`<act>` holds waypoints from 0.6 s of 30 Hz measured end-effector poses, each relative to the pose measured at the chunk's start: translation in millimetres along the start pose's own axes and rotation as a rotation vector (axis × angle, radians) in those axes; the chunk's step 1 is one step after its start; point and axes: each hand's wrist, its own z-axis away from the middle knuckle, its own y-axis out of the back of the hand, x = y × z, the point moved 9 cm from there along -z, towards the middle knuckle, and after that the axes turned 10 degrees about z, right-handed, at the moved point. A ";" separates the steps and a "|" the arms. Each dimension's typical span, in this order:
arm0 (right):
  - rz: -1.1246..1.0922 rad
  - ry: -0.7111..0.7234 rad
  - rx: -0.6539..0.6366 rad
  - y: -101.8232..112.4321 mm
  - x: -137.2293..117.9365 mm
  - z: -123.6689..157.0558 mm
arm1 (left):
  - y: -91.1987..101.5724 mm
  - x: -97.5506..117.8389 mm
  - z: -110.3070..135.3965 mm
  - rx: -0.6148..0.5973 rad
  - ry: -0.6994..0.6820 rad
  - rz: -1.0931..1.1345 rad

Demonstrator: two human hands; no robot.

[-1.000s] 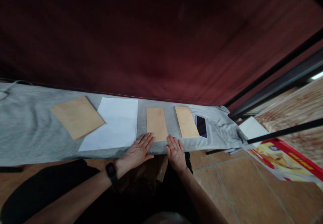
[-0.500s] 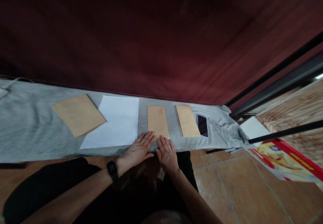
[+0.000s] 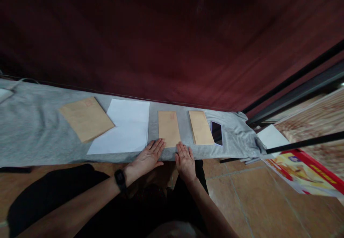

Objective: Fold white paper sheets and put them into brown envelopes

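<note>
My left fingers (image 3: 158, 147) lay on envelope (image 3: 170, 127), right fingers (image 3: 183, 151) by corner, straight, empty! Smoothing, seemingly; next needed even pressure.

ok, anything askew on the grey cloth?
Yes: the leftmost brown envelope stack lies at a slant, overlapping the white paper, while the middle brown envelope sits nearly straight. No spill or damage shows.

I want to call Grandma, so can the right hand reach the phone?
Probably yes: the right hand grips nothing, nothing covers the phone, and only the low, flat rightmost envelope seems to lie between them.
</note>
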 end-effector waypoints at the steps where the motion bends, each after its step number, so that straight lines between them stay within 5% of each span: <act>1: -0.004 0.000 0.004 0.2 -0.4 -0.5 | -1.4 0.1 -1.0 -0.009 0.010 -0.002; 18: -0.070 0.047 -0.035 -13.2 -15.8 -17.7 | 18.7 -3.7 -13.6 0.025 0.213 0.013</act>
